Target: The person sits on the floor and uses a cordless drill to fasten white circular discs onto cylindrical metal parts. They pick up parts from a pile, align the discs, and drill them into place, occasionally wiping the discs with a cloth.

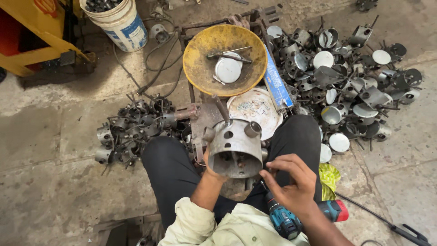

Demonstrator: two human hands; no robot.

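Observation:
I sit on the floor with my knees apart. My left hand [210, 169] grips a grey metal cylindrical housing [233, 146] with round holes and short tube stubs, held up between my knees. My right hand [291, 180] is at the housing's lower right rim, its fingers pinched together on something too small to make out. A blue and red cordless drill [291, 219] lies across my lap under my right wrist.
A yellow bowl [200, 68] holds a round lid and a tool. A round metal plate [255, 108] lies below it. Piles of metal housings sit left [132, 127] and right [350, 86]. A white bucket [119, 23] stands at top left.

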